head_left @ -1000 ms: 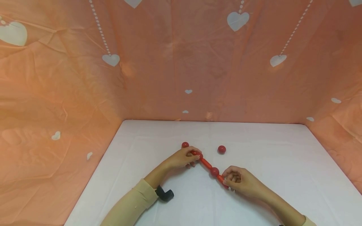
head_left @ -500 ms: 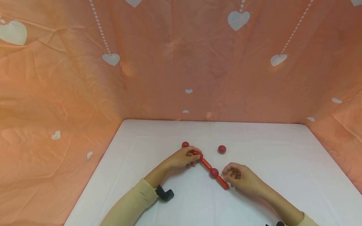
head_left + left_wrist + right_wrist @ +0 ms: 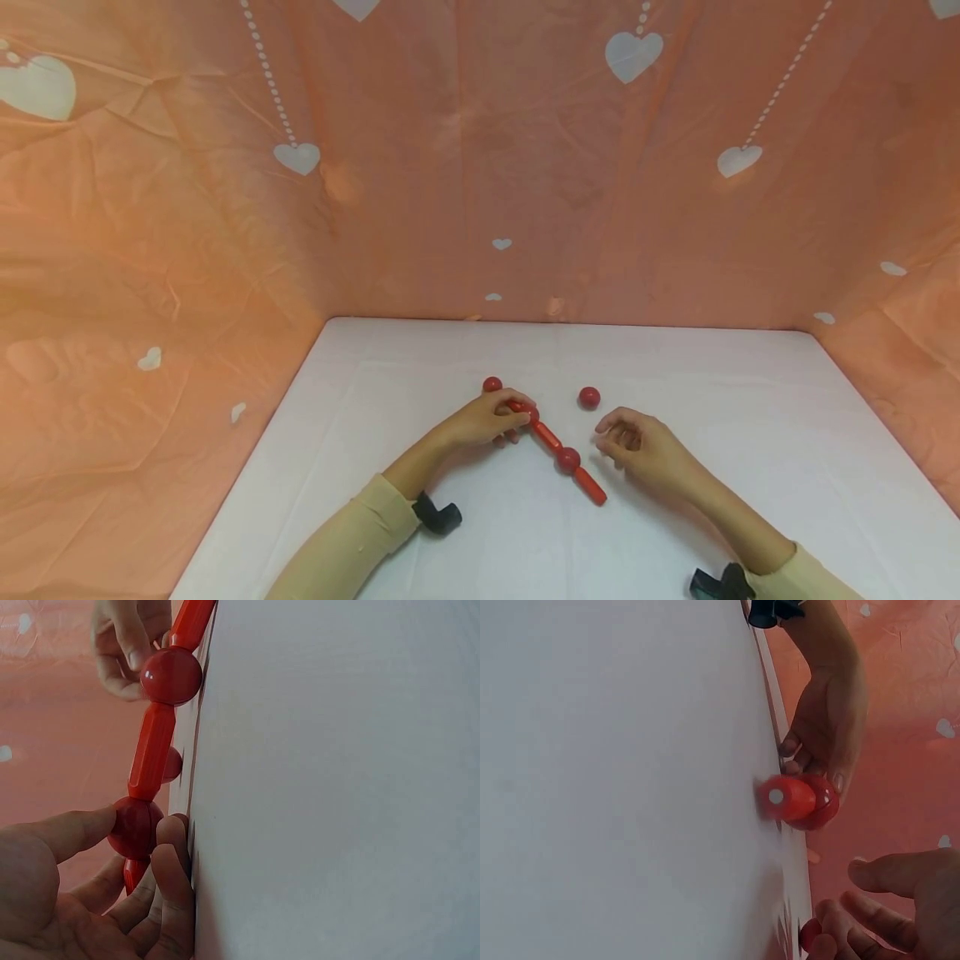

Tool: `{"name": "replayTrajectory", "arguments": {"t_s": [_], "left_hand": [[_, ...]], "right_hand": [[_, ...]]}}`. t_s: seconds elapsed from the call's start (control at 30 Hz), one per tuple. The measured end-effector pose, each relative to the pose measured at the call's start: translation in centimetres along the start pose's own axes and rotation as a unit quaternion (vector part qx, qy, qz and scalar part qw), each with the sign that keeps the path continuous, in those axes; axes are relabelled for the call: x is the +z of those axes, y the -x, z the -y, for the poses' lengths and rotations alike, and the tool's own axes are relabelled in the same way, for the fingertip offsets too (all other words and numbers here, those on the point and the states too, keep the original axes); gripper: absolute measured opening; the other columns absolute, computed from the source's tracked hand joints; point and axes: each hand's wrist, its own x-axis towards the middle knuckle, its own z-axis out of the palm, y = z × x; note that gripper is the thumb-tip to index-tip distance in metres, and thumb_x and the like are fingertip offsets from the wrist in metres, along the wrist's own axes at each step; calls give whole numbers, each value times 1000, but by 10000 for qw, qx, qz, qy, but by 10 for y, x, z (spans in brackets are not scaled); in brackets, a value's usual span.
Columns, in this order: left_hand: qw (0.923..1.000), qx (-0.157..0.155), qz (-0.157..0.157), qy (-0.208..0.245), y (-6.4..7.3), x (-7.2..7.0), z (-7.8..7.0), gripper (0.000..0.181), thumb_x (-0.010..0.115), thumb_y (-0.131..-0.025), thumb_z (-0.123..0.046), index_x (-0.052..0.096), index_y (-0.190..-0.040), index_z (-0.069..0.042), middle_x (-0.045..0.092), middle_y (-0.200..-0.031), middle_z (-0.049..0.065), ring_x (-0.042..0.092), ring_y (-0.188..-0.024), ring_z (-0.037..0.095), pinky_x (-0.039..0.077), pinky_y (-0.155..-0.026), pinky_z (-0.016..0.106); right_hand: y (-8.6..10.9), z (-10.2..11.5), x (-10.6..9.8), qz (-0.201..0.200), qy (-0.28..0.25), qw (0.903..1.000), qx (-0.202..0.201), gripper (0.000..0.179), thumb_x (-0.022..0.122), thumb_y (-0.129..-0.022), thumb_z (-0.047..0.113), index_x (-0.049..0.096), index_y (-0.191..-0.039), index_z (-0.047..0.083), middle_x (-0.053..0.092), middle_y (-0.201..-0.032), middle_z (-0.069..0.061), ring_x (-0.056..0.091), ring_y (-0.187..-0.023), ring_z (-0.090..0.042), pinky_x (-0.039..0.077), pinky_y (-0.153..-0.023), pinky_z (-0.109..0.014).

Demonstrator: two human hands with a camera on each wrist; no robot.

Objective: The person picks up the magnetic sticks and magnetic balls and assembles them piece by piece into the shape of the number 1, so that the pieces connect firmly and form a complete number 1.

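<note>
A chain of red balls and red rods lies slantwise on the white table. My left hand [image 3: 480, 418] pinches one ball [image 3: 135, 829] of it between thumb and fingers. From there a faceted red rod [image 3: 152, 750] leads to another ball [image 3: 567, 460], and a last red rod [image 3: 590, 487] points toward the near right. Beyond my left hand a ball [image 3: 492, 384] shows at the far end, the part between mostly covered by the hand. My right hand [image 3: 648, 450] holds nothing, fingers loosely bent, between the chain and a separate red ball [image 3: 589, 397].
The white table [image 3: 750, 400] ends at an orange-pink cloth backdrop [image 3: 562, 167] with white hearts at the back and sides. Black wrist mounts [image 3: 438, 514] sit at both sleeves.
My right hand has let go of the chain's near rod and moved up and away, toward the separate ball. My left hand keeps its pinch in the same place.
</note>
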Motion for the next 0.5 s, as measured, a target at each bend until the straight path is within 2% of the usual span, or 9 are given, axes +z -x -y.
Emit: {"name": "replayTrajectory", "arguments": {"t_s": [0.23,0.5], "left_hand": [[10000,61,16,-56,0,0,1,27,70,-106,-24,71,-131,-14,74,-100,4,68,-81,18,57,-72,28],[10000,63,6,-73,-1,0,2,26,70,-106,-25,71,-131,-15,73,-100,4,68,-82,18,58,-73,29]], "right_hand": [[-8,1,-1,-330,200,9990,240,25,80,-98,15,68,-119,8,68,-86,-1,64,-68,-17,53,-60,-26],[-17,-3,-1,-547,290,9981,17,30,80,-97,10,66,-123,4,67,-86,0,64,-67,-13,51,-60,-27]]}}
